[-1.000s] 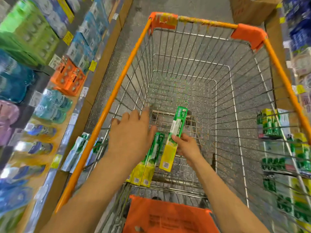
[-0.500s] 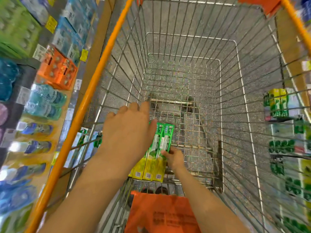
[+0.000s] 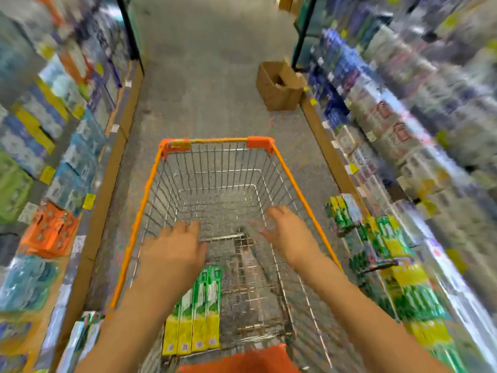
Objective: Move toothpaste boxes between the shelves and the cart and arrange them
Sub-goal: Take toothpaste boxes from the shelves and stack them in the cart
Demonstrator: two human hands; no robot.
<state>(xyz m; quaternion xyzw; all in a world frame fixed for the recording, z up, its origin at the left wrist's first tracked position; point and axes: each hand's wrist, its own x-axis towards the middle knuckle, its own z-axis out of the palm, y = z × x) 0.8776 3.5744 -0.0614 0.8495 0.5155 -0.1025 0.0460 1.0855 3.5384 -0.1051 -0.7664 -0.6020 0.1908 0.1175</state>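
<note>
Green-and-yellow toothpaste boxes (image 3: 197,321) lie side by side in the wire cart (image 3: 139,211); left hand (image 3: 174,251) and right hand (image 3: 289,232) hover above, fingers spread, holding nothing; cardboard box (image 3: 278,86) ahead

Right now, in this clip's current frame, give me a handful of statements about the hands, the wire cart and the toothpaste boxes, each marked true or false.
1. Four green-and-yellow toothpaste boxes lie side by side in the near left corner of the orange-rimmed wire shopping cart. True.
2. The right hand is holding one of those boxes. False: it holds nothing, fingers spread above the cart.
3. The left hand is empty, hovering over the cart. True.
4. The brown cardboard carton sits inside the cart. False: it stands on the aisle floor beyond the cart, by the right-hand shelves.
5. More green-and-yellow boxes sit on the shelving to the right of the cart. True.
</note>
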